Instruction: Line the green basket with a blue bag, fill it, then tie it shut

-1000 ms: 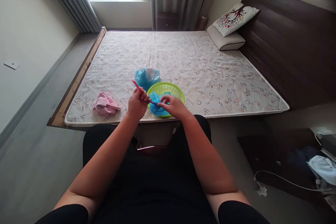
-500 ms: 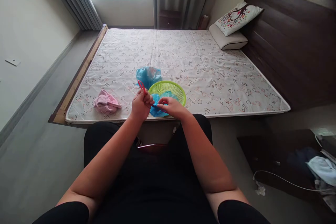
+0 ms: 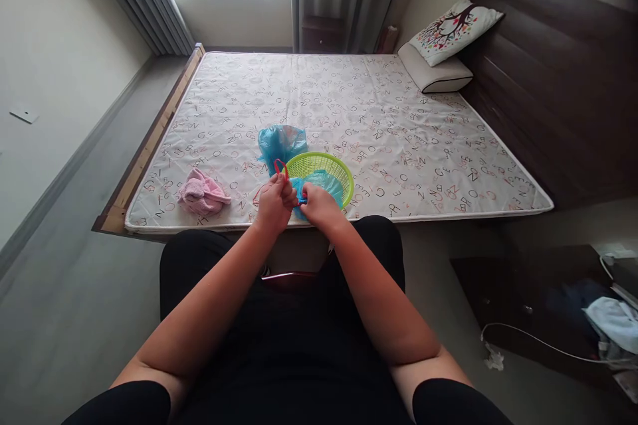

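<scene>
My left hand [image 3: 275, 204] is closed on a thin red cord-like strip [image 3: 281, 166], whose loop sticks up above the fingers. My right hand [image 3: 321, 208] meets it fingertip to fingertip, pinching a small dark blue piece [image 3: 302, 200] too covered to identify. Whether the strip and the piece are joined, I cannot tell. Just beyond the hands, a light green plastic basket [image 3: 343, 169] sits on the mattress with a blue plastic bag [image 3: 325, 182] in it. A second crumpled blue plastic bag [image 3: 282, 141] lies behind the left hand.
A folded pink towel [image 3: 203, 192] lies left on the letter-printed mattress [image 3: 399, 139]. Two pillows, one with a tree print [image 3: 457, 32], rest by the dark headboard [image 3: 553, 80]. At lower right, a dark low cabinet [image 3: 518, 292] holds cloth and a white cable.
Both hands have come closer together, the left shifting slightly right. The red loop has moved right and now stands more upright. My right fingers have closed on the dark blue piece.
</scene>
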### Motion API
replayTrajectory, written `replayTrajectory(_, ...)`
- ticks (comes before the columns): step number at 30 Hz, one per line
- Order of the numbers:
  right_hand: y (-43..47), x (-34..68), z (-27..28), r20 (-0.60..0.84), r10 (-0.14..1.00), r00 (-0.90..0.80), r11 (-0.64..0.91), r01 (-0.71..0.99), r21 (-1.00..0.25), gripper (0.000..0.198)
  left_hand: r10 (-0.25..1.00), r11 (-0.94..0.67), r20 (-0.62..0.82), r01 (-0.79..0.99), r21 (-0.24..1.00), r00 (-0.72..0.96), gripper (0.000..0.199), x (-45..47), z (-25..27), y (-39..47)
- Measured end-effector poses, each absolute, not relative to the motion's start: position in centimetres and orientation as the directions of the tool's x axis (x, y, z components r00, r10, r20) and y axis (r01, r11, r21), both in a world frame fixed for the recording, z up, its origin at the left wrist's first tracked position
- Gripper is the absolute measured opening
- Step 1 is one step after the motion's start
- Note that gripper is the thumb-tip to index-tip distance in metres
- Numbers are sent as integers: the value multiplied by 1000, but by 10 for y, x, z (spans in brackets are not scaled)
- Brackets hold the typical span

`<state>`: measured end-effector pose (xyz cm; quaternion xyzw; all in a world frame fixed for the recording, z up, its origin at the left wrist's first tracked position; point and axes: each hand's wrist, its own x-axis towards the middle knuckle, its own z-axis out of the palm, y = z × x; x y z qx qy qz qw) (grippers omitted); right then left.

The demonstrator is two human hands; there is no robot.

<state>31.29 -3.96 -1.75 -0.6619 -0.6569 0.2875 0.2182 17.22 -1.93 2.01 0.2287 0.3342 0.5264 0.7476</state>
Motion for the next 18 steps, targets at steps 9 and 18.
replayTrajectory(9,-40,364,-13,62,998,-20,65,131,-989,40,986,166,-136,-494,853,97,42,160,12,8)
replayTrajectory(18,-37,369,-32,110,954,278,122,-25,-992,69,994,20,8,-268,963,105,48,162,-21,16)
